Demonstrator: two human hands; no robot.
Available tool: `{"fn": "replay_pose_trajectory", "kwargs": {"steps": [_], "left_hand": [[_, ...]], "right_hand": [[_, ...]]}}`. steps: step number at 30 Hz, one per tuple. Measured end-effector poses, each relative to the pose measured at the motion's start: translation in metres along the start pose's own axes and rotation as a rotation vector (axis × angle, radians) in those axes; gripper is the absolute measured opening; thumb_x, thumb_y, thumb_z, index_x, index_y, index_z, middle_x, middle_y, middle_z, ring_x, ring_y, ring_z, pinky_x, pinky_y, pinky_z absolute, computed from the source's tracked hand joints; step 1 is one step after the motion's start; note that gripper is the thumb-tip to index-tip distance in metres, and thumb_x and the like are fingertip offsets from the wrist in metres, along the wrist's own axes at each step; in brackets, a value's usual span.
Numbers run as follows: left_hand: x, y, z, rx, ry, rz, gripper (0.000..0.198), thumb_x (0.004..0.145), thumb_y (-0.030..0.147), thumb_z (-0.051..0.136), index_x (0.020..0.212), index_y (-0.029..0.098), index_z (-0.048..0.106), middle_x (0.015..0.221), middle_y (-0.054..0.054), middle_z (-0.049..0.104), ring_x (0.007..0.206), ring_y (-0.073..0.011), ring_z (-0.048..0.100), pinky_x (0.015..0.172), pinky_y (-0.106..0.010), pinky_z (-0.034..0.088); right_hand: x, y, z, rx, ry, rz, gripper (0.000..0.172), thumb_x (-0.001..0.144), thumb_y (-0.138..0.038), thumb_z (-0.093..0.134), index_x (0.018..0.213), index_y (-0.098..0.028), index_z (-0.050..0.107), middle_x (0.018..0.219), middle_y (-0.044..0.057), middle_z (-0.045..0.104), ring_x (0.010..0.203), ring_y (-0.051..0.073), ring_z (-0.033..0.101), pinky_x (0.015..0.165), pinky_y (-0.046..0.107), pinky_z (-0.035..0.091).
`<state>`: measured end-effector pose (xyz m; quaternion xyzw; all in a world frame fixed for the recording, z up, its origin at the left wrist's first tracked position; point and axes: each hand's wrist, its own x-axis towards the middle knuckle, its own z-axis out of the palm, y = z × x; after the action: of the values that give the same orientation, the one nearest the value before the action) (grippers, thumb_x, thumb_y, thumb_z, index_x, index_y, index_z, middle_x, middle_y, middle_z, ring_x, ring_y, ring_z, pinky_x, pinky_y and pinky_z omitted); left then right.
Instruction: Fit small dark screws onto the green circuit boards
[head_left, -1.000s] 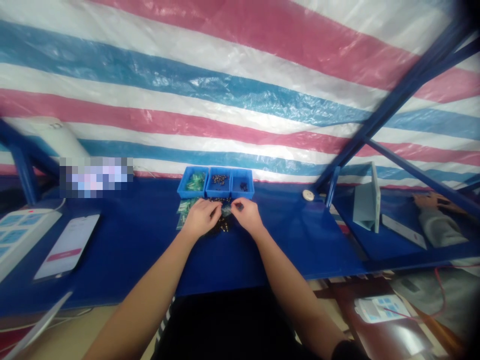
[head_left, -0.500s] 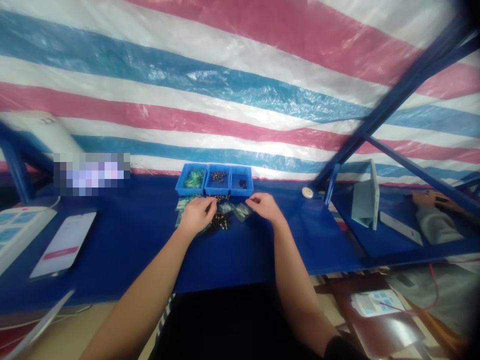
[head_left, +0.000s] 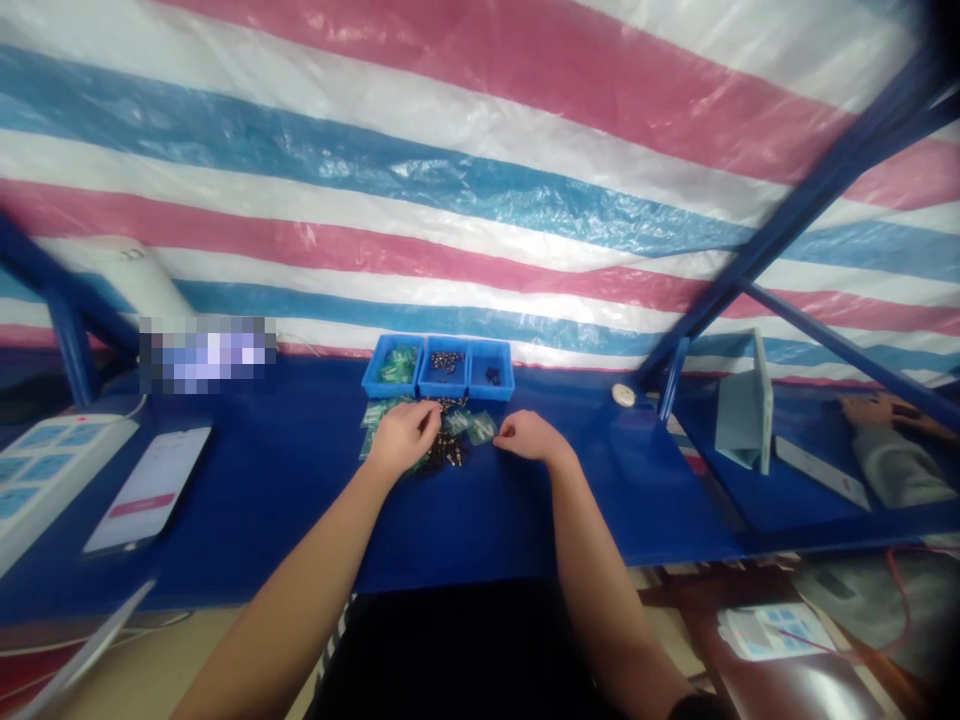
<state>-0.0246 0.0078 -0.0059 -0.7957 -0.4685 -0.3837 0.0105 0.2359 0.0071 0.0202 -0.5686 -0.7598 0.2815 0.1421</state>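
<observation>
A loose heap of small metal parts lies on the blue table, with green-tinted packets just beside it. The left hand pinches at the heap's edge, anything held too small to tell; the right hand lies half-open and seemingly empty beside the packets, below the blue bins.

Blurred patch at 10 o'clock, unreadable. Small metal parts in middle blue tray, kind too small to tell. Power strip at 9 o'clock, cut by left edge.

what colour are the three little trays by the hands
The trays are bright blue, best seen in the head view.
</observation>
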Motion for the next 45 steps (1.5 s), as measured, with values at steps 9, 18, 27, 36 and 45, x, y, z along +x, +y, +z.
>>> {"fn": "replay_pose_trajectory", "kwargs": {"steps": [9, 18, 27, 36, 45], "left_hand": [[0.000, 0.000, -0.001, -0.040, -0.001, 0.037, 0.021, 0.092, 0.027, 0.051, 0.099, 0.020, 0.069, 0.092, -0.005, 0.074, 0.082, -0.0209, 0.068, 0.079, -0.033, 0.051], [0.001, 0.006, -0.002, -0.095, -0.061, 0.111, 0.019, 0.089, 0.028, 0.055, 0.100, 0.021, 0.068, 0.088, -0.005, 0.072, 0.078, -0.0195, 0.067, 0.076, -0.033, 0.051], [0.002, 0.005, 0.002, -0.114, -0.011, 0.147, 0.019, 0.089, 0.029, 0.057, 0.102, 0.020, 0.067, 0.078, -0.005, 0.070, 0.072, -0.0177, 0.063, 0.072, -0.032, 0.050], [0.001, 0.007, -0.002, -0.110, -0.089, 0.015, 0.021, 0.093, 0.033, 0.049, 0.099, 0.022, 0.067, 0.083, -0.003, 0.072, 0.075, -0.0170, 0.066, 0.072, -0.029, 0.051], [0.002, 0.009, -0.006, -0.096, -0.130, -0.033, 0.023, 0.095, 0.036, 0.046, 0.102, 0.022, 0.063, 0.079, -0.002, 0.069, 0.071, -0.0166, 0.065, 0.066, -0.026, 0.048]], "right_hand": [[0.004, -0.029, 0.024, 0.404, 0.084, -0.164, 0.019, 0.077, -0.037, 0.067, 0.080, -0.018, 0.070, 0.074, 0.001, 0.071, 0.066, 0.014, 0.063, 0.060, 0.023, 0.048], [0.020, -0.043, 0.063, 0.682, 0.328, -0.177, 0.030, 0.081, -0.033, 0.064, 0.108, -0.020, 0.070, 0.090, 0.005, 0.074, 0.077, 0.016, 0.068, 0.076, 0.031, 0.054], [0.020, -0.044, 0.056, 0.995, 0.328, -0.069, 0.031, 0.071, -0.040, 0.075, 0.090, -0.017, 0.067, 0.076, 0.004, 0.072, 0.071, 0.017, 0.068, 0.069, 0.030, 0.056], [0.022, -0.043, 0.057, 0.920, 0.295, -0.054, 0.035, 0.069, -0.043, 0.075, 0.090, -0.016, 0.069, 0.082, 0.006, 0.073, 0.075, 0.018, 0.068, 0.071, 0.030, 0.056], [0.017, -0.041, 0.056, 0.718, 0.390, -0.207, 0.026, 0.079, -0.036, 0.070, 0.098, -0.019, 0.073, 0.094, 0.006, 0.074, 0.084, 0.018, 0.069, 0.081, 0.032, 0.055]]}}
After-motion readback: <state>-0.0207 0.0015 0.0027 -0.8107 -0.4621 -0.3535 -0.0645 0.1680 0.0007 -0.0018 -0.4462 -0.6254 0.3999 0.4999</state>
